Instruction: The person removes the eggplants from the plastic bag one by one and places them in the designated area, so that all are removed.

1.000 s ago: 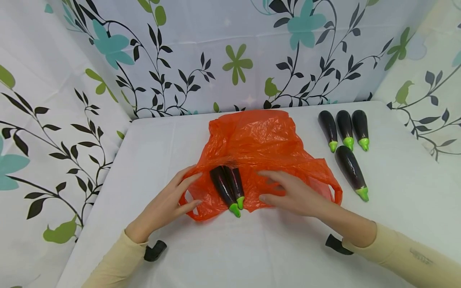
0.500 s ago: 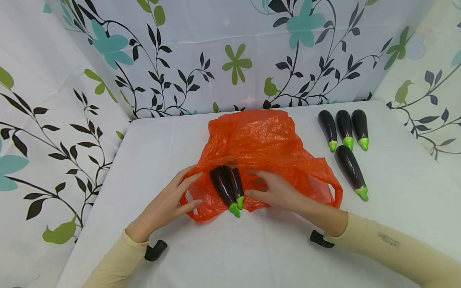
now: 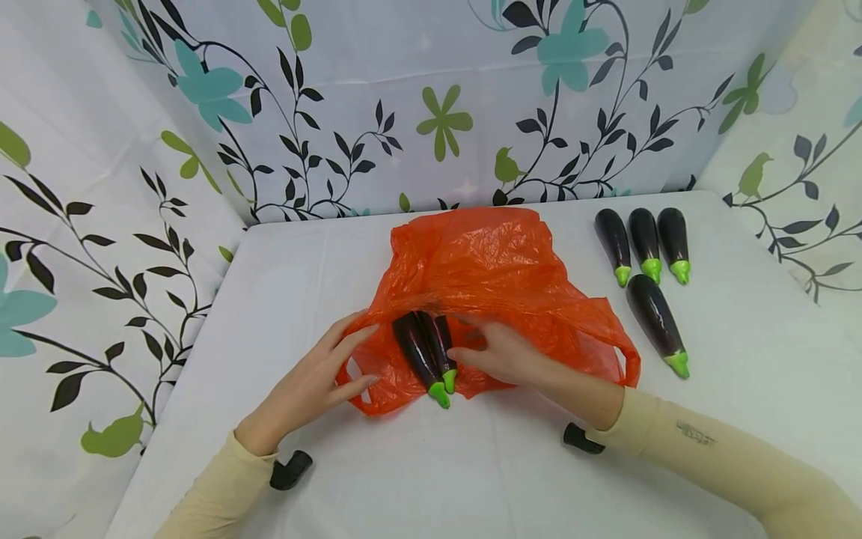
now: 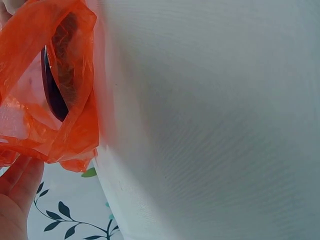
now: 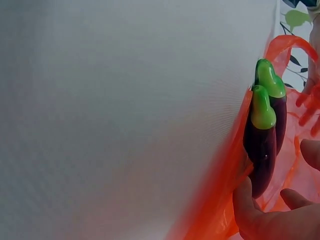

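Note:
An orange plastic bag [image 3: 481, 254] lies on the white table with its mouth towards me. Two dark purple eggplants with green stem ends rest side by side in the mouth: the left eggplant [image 3: 419, 355] and the right eggplant [image 3: 441, 346]. My left hand [image 3: 316, 374] is at the bag's left edge, thumb and fingers spread apart, some fingertips behind the plastic. My right hand [image 3: 505, 352] reaches over the bag from the right. Its thumb [image 5: 245, 202] touches or nearly touches the nearer eggplant [image 5: 262, 150], and its other fingers are extended and partly hidden.
On the table's right side, three eggplants stand in a row at the back, the middle eggplant [image 3: 644, 236] among them. Another eggplant [image 3: 656, 318] lies in front of them. A patterned curtain [image 3: 377, 97] hangs behind the table [image 3: 471, 471].
My right hand has moved left across the bag, up to the right eggplant. The left hand, bag and eggplants look unmoved.

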